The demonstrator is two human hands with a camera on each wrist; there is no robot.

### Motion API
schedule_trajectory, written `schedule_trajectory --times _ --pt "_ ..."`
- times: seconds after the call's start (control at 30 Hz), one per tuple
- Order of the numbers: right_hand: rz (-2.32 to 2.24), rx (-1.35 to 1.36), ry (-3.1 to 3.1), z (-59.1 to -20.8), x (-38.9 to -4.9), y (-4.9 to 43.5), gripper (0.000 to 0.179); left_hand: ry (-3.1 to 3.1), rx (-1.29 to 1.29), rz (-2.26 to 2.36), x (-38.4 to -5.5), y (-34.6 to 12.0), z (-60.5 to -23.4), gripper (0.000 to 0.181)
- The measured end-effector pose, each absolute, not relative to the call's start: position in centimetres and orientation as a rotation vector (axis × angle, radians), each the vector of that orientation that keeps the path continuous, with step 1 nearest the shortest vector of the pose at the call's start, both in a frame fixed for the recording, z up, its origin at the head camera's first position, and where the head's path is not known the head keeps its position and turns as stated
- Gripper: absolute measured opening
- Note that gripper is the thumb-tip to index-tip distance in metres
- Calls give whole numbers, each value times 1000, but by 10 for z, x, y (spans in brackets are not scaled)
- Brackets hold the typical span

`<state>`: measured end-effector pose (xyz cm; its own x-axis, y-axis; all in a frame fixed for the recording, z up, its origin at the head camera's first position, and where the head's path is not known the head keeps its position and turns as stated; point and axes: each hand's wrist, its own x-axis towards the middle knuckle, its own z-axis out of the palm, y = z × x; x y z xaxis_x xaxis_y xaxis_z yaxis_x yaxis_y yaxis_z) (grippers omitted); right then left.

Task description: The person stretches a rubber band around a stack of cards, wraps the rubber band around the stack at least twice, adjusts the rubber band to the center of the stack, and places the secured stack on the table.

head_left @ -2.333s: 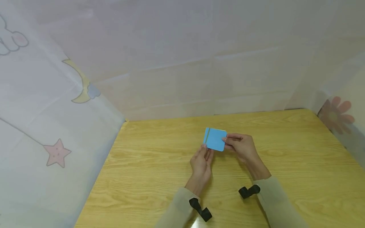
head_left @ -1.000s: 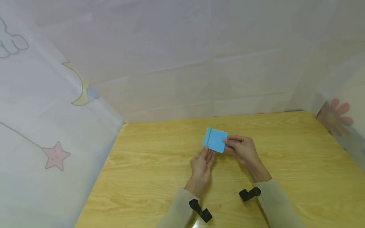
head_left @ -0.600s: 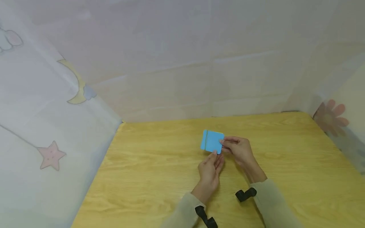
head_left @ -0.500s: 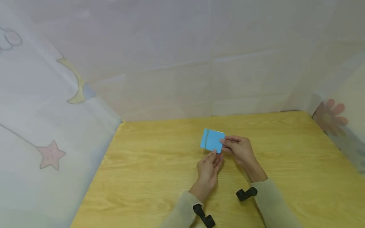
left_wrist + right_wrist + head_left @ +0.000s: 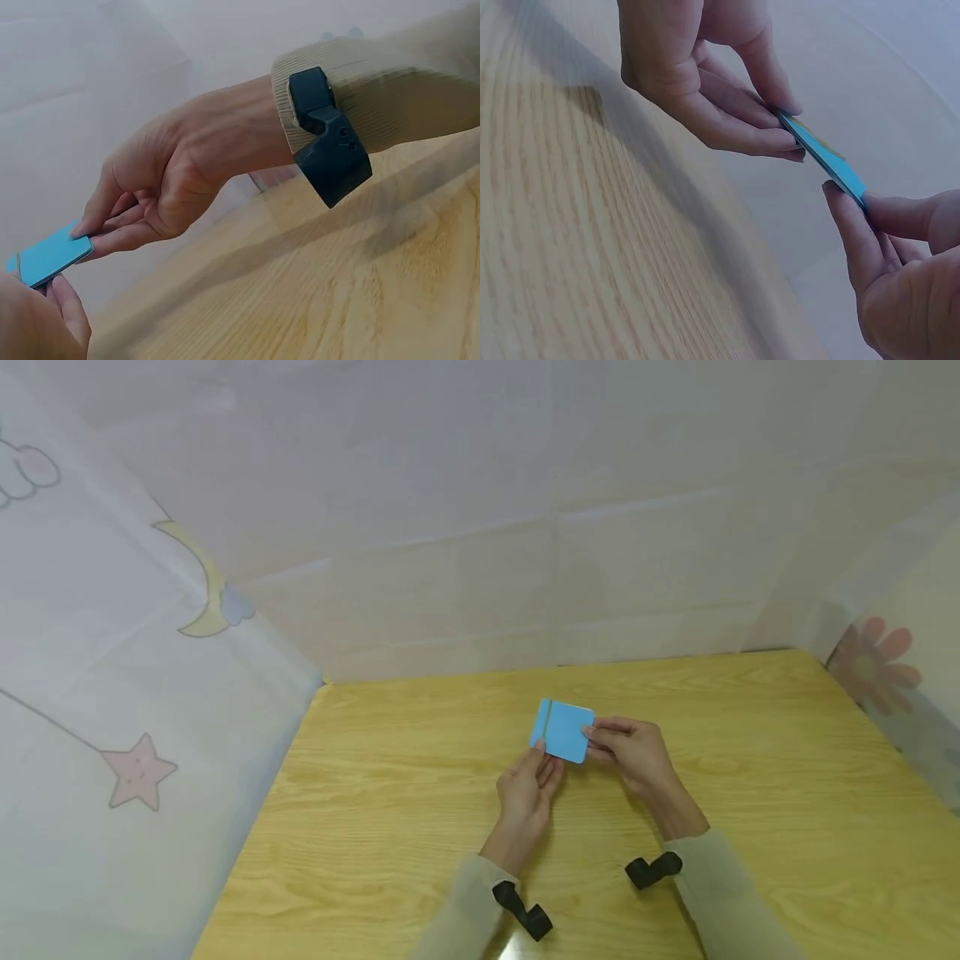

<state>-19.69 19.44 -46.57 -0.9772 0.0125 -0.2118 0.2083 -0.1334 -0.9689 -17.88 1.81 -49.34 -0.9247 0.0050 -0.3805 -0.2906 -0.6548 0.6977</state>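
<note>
A thin, light-blue square pad (image 5: 567, 732) with rounded corners is held above the table by both hands. A narrow yellowish-brown rubber band (image 5: 548, 718) runs across it near its left edge. My left hand (image 5: 522, 797) pinches the pad's near left edge, the thumb on top by the band's near end and the fingers below. My right hand (image 5: 639, 756) pinches its right edge, thumb on the face. In the right wrist view the pad (image 5: 829, 161) is seen nearly edge-on, tilted, and the rubber band (image 5: 821, 139) stands slightly off its face. The underside is hidden.
The wood-grain table (image 5: 375, 827) lies under both hands. Pale cloth walls enclose it at the back and sides, printed with a moon (image 5: 206, 585), a star (image 5: 142, 772) and a flower (image 5: 877, 664). Black wrist cameras (image 5: 522, 910) jut from both sleeves.
Half a second ago the left hand pinched the pad's near right corner; it has moved left to the near edge by the band. The band, bent then, now looks straight. The right hand keeps its grip.
</note>
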Motion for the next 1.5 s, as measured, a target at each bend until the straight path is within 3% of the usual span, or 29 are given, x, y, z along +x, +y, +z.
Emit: schedule_trajectory --times 0.93,1.3,1.5 --pt "-2313 353 1989 -469 -196 180 44 1210 -625 2788 -166 50 -502 49" --pt "-2323 366 1968 -463 -197 183 45 1186 -528 2715 -168 47 -497 55" --pt "-2316 350 1945 -464 -195 187 46 1245 -550 2611 -171 37 -498 48"
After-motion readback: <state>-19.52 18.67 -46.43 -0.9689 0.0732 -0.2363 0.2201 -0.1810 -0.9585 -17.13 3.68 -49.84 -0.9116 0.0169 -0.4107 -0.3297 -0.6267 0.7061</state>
